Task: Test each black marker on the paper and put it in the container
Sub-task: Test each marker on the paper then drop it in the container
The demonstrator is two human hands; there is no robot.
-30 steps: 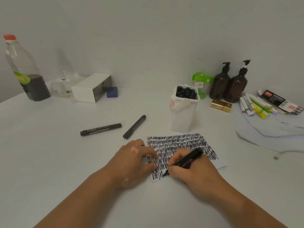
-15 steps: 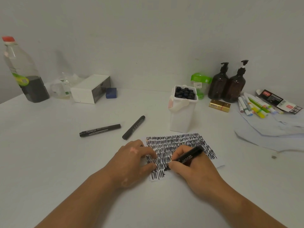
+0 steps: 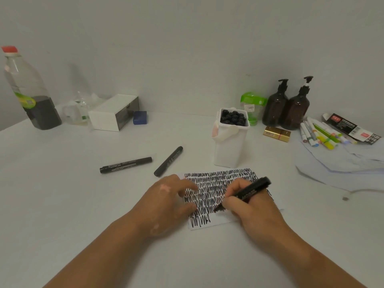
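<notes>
1. The right hand (image 3: 255, 213) pinches a black marker (image 3: 249, 192) with curled fingers, and its tip is low on the paper (image 3: 218, 190).
2. A white strip runs along the near edge of the paper.
3. The left hand (image 3: 166, 202) rests with relaxed fingers on the paper's left edge.
4. The container (image 3: 230, 146) stands just beyond the far edge.
5. A flat marker (image 3: 125, 164) and a slanted marker (image 3: 168, 161) lie on the surface (image 3: 62, 194) to the left of it.

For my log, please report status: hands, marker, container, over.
Right hand grips black marker, tip at paper. Left hand rests on paper edge. Container holds many markers; left marker and slanted marker lie on table. No obstacle seen.
</notes>
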